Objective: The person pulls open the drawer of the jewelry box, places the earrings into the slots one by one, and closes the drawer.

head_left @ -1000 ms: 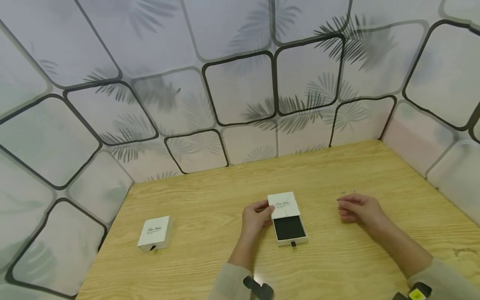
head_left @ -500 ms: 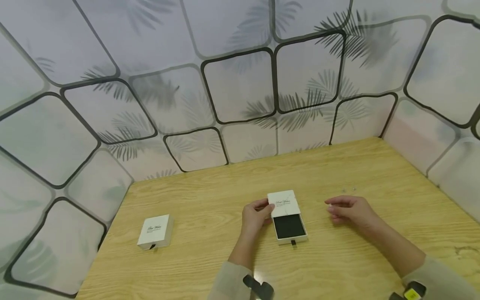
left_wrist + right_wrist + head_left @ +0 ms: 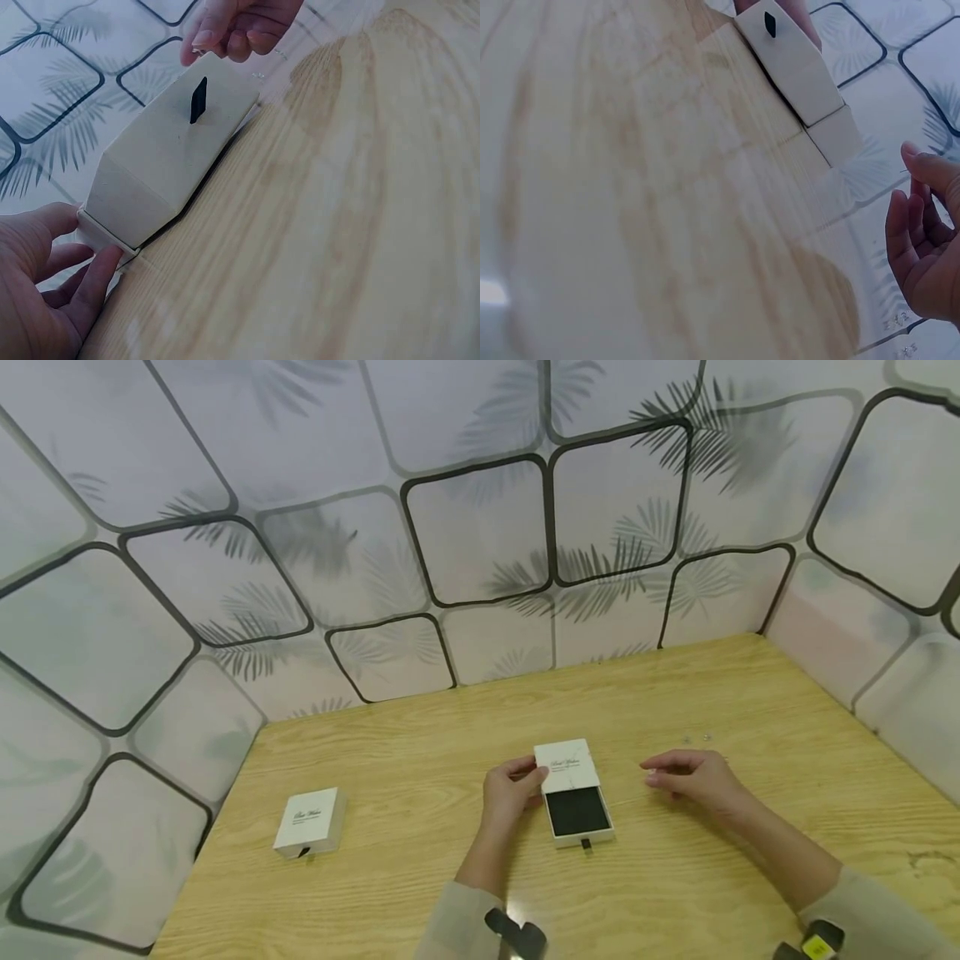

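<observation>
Wooden table (image 3: 420,777) fills the lower frame. Open drawer box (image 3: 572,793) at centre, black tray pulled out; left hand (image 3: 512,793) grips its sleeve. Right hand (image 3: 693,774), just right of it, pinches something too small to identify. Closed box (image 3: 310,823) at lower left.

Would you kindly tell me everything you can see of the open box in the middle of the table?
The open box is a small white drawer-style box, seemingly card, lying flat on the wooden table. Its sleeve carries small dark script; the drawer is slid partly out toward the person, showing a black lining and a black pull tab. The left hand holds the sleeve's side.
</observation>
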`<state>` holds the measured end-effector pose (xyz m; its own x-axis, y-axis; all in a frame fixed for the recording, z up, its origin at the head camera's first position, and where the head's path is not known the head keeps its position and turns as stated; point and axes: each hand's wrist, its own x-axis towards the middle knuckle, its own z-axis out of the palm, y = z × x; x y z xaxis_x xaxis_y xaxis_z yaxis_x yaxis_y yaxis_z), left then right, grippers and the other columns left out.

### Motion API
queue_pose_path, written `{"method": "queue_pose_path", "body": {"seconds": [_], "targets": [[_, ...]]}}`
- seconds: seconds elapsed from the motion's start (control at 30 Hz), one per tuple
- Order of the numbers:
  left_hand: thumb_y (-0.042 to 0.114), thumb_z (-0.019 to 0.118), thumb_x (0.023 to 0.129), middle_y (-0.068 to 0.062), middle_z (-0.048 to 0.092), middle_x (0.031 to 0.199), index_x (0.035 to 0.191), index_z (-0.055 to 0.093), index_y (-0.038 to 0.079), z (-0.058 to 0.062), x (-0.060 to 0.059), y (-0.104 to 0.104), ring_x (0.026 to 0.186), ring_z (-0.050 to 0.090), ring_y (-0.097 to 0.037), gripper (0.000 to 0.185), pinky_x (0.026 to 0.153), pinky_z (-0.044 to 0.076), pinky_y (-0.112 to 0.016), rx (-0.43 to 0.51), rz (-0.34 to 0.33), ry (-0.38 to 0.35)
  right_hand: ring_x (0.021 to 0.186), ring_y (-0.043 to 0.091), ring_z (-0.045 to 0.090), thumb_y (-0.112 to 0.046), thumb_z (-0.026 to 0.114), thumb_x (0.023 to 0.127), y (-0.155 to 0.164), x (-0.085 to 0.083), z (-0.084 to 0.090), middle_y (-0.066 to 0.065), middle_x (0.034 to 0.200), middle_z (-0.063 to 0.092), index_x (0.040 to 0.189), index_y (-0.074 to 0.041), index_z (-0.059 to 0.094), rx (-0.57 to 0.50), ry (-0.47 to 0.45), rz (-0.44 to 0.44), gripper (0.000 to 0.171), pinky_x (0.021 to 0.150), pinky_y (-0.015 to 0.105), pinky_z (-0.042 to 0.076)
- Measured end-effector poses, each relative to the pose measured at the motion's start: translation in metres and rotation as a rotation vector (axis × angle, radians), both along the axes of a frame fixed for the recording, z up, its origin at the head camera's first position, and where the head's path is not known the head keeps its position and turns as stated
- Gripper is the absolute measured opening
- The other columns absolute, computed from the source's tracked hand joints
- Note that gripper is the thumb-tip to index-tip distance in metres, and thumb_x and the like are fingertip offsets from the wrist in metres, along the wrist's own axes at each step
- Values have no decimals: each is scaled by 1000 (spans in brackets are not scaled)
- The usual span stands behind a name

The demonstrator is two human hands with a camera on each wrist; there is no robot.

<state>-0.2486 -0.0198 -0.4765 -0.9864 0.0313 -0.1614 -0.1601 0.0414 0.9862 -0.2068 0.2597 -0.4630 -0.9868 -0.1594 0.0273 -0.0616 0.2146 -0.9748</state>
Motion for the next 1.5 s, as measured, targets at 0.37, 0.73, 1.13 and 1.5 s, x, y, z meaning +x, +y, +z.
{"method": "queue_pose_path", "body": {"seconds": [0.37, 0.73, 1.13, 1.5], "targets": [[12, 72, 83, -13, 67, 102, 114, 65, -3, -1, 0, -1, 79, 64, -13, 35, 63, 60, -28, 14, -4, -8, 59, 12, 54, -17, 72, 85, -9, -2, 9, -6, 86, 69, 112, 10, 63, 81, -51, -12, 40, 54, 30, 55], [11, 72, 83, -14, 66, 104, 114, 66, -3, -2, -2, 0, 79, 64, -13, 34, 63, 60, -29, 23, -6, 0, 62, 13, 55, -17, 72, 85, -17, -2, 11, -3, 82, 67, 110, 9, 64, 102, -22, 34, 36, 51, 28, 52], [12, 72, 84, -14, 66, 101, 114, 66, -2, -3, -1, -1, 76, 64, -12, 34, 62, 60, -28, 26, -7, -11, 67, 10, 53, -22, 74, 83, -37, -1, 15, 7, 84, 63, 104, 0, 70, 219, 38, 59, 31, 53, 26, 49], [13, 72, 84, -13, 67, 103, 115, 65, -2, -4, -2, -1, 76, 64, -12, 35, 62, 59, -28, 15, -14, 1, 65, 8, 51, -22, 76, 80, -58, -2, 15, 2, 85, 68, 96, -8, 73, 263, 126, 108, 21, 54, 22, 47]]}}
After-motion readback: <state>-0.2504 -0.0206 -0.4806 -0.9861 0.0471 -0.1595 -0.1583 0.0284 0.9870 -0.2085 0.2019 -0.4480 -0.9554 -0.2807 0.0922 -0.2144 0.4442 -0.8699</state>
